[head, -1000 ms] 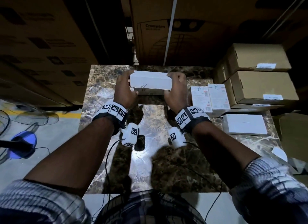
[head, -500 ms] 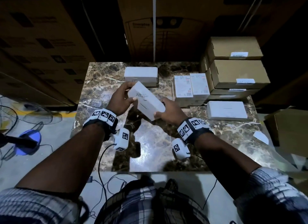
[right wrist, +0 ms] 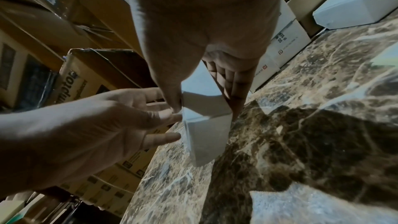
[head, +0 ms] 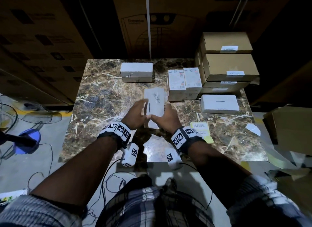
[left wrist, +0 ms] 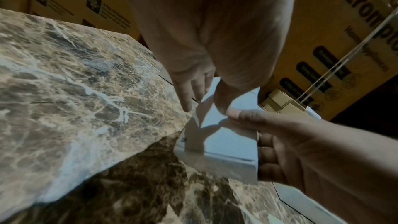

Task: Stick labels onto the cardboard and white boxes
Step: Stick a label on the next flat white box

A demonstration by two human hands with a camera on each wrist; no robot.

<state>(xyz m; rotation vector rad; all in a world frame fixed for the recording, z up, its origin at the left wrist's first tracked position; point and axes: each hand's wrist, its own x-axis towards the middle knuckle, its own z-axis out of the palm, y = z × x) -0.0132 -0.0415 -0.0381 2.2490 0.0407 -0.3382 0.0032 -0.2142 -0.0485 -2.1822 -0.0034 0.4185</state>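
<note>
I hold a white box with both hands, just above the middle of the marble table. Its long side points away from me and printed text shows on its top. My left hand grips its left side, thumb on top. My right hand grips the right side. In the left wrist view the left hand pinches the white box. In the right wrist view the right hand clamps the white box. A yellow label sheet lies beside my right wrist.
Two stacked white boxes sit at the back. Labelled white boxes stand right of centre, with another white box beside them. Labelled cardboard boxes are stacked at the back right. A paper scrap lies at the right edge.
The white box came off the back stack, moved toward me and turned until its long side points away. Both hands kept hold of it.
</note>
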